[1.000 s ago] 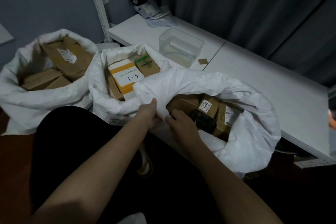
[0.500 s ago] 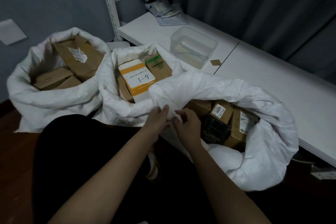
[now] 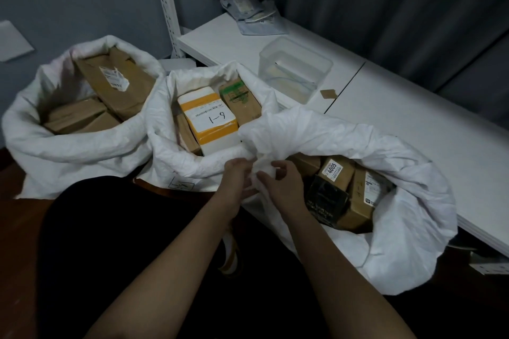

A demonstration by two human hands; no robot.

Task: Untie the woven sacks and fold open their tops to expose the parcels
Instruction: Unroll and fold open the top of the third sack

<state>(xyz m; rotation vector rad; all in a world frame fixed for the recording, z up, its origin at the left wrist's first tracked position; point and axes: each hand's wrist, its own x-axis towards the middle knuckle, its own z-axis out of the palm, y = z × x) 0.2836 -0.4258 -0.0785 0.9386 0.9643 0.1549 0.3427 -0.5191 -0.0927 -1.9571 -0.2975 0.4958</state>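
While the two white woven sacks off to the left already sit folded open, the left hand and right hand both pinch the bunched near rim of the third white woven sack, fabric clamped between their fingertips. Brown cardboard parcels peek out just right of the fingers. Next up, probably rolling that rim outward and down.

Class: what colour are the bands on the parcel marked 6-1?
Orange bands on white, in the head view.
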